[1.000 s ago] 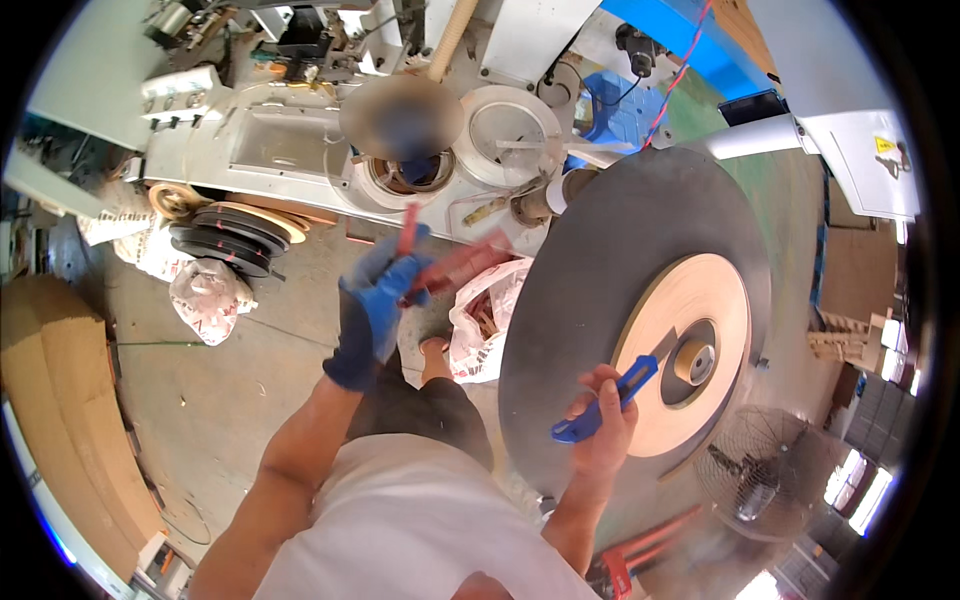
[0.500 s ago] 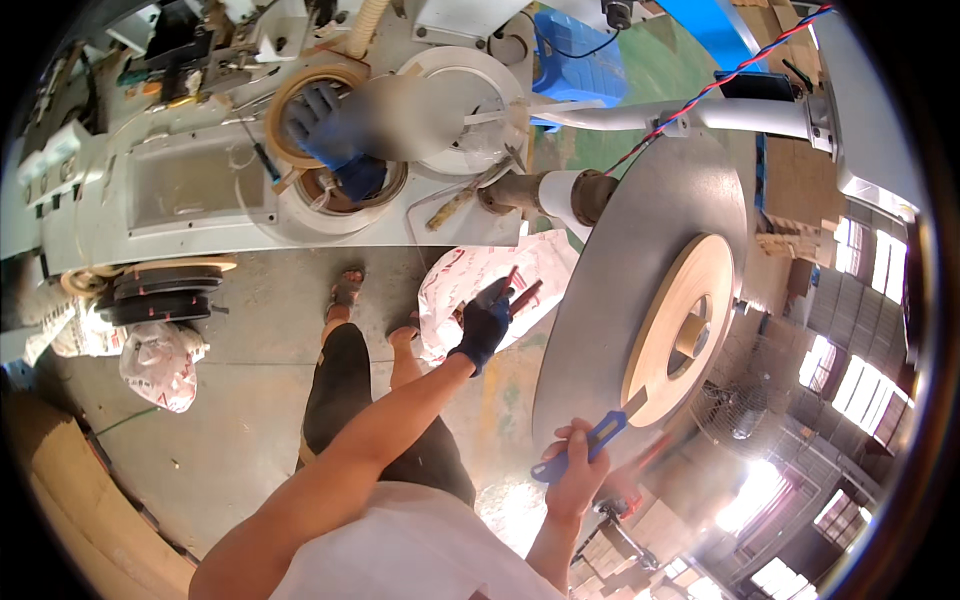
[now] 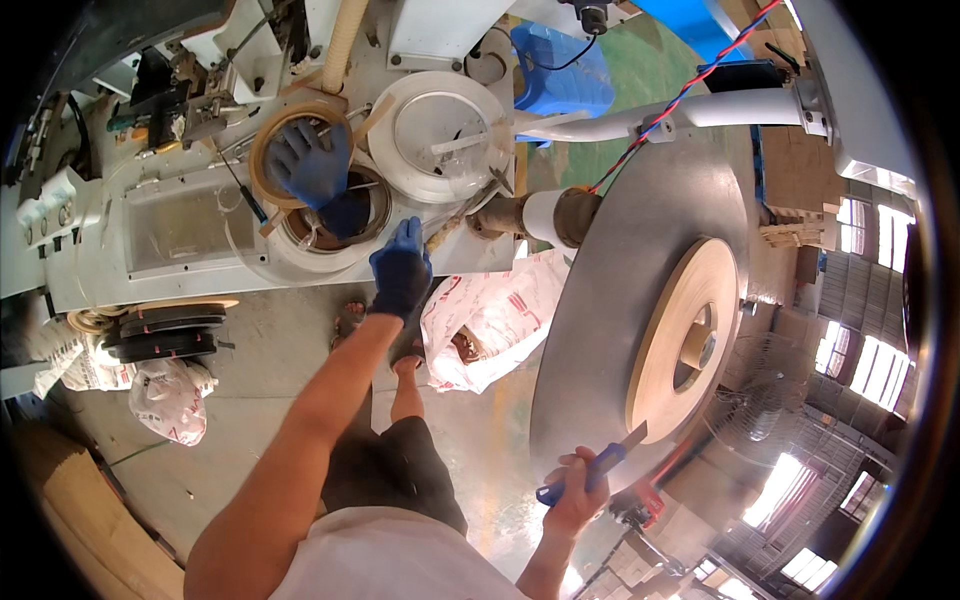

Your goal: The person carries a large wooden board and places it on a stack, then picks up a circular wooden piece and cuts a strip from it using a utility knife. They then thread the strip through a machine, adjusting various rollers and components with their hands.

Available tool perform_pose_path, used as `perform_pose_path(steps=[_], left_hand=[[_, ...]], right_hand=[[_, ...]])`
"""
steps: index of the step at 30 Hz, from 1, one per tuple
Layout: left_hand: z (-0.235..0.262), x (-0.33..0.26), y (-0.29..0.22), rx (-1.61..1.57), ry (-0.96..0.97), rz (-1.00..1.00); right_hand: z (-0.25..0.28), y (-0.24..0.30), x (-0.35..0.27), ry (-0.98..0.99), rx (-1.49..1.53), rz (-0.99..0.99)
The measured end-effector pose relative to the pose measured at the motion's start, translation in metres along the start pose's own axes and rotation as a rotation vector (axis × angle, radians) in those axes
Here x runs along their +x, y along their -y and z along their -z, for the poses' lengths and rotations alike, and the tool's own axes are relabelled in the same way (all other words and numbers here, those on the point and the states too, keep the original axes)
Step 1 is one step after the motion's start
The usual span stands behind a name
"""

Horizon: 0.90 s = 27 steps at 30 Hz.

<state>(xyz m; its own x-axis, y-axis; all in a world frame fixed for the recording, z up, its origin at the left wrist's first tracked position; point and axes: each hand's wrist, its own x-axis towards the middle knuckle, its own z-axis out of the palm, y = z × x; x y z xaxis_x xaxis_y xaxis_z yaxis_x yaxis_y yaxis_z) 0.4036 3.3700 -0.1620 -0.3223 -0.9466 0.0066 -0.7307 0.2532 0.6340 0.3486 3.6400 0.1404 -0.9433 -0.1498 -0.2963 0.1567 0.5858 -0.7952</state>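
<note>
While my right hand (image 3: 578,490) at lower centre-right is closed around a blue-handled scraper (image 3: 592,468), its blade rests at the lower rim of the tan tape roll (image 3: 680,340) on the grey disc (image 3: 620,300). My gloved left hand (image 3: 402,268) reaches up-centre toward the white machine (image 3: 200,230), fingers loosely curled, holding nothing. Another person's gloved hand (image 3: 312,165) works there. Judged step: trimming the roll; next calls for a steady blade.

Blue-handled knife (image 3: 590,470) beside tape roll (image 3: 685,335)

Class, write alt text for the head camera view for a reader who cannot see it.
A person's blue-gloved left hand reaches toward a white machine, where another person's gloved hand works. Their bare right hand holds a blue-handled knife beside a large grey disc.
</note>
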Motion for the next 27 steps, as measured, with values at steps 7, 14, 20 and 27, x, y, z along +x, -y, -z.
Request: perform_pose_path(steps=[7,14,20,27], left_hand=[[-0.026,0.047,0.036,0.299,0.212,-0.262],[0.056,-0.028,-0.036,-0.317,0.169,0.072],[-0.027,-0.131,-0.062,-0.292,0.582,0.198],[0.026,-0.118,-0.012,-0.517,0.468,0.404]], right_hand=[[-0.02,0.012,-0.006,0.064,-0.022,-0.029],[-0.044,0.023,-0.026,0.292,-0.047,-0.108],[-0.072,0.037,-0.028,0.387,-0.199,-0.008],[-0.074,0.018,-0.015,0.323,-0.248,-0.14]])
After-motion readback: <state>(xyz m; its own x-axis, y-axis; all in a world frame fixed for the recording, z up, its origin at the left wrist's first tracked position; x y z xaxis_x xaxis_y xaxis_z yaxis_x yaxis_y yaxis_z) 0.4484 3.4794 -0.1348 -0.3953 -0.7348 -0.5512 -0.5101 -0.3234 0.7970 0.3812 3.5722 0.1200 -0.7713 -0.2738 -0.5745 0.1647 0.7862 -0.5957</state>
